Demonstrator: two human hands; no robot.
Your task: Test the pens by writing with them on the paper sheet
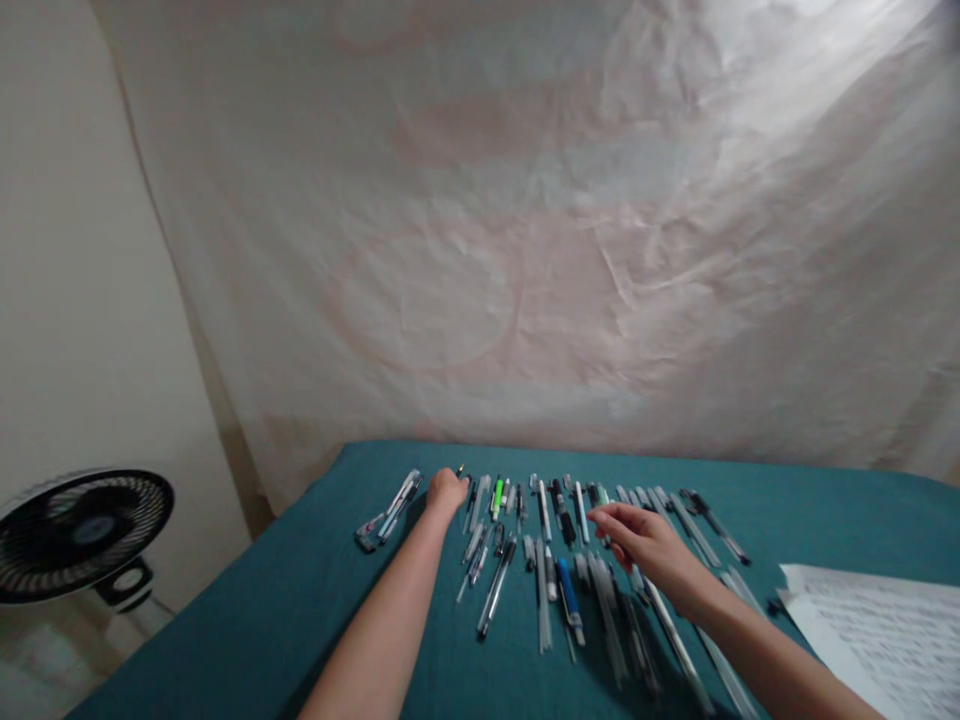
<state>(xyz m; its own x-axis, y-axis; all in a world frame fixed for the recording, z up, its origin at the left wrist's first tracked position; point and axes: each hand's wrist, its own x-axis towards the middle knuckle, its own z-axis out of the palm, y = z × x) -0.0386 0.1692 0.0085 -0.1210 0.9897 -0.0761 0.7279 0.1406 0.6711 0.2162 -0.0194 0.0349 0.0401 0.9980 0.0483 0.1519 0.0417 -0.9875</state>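
Observation:
My left hand (448,490) is closed at the far left end of the upper row of pens. A dark pen part with a gold-coloured tip (460,469) sticks up from its fingers; the rest is hidden. My right hand (641,540) hovers over the right half of the pens, thumb and fingers pinched together. Whatever it may hold is too small or blurred to make out. Around the hands lie a bright green pen (497,498), a blue pen (570,600), a clear pen with black ends (496,588) and several loose caps and clear barrels.
A teal cloth (247,620) covers the table. Left of my left hand lies a small group of pens (400,506). Sheets of written paper (885,630) rest at the right edge. A black fan (90,535) stands beyond the table's left side, and a pale sheet (487,250) hangs behind.

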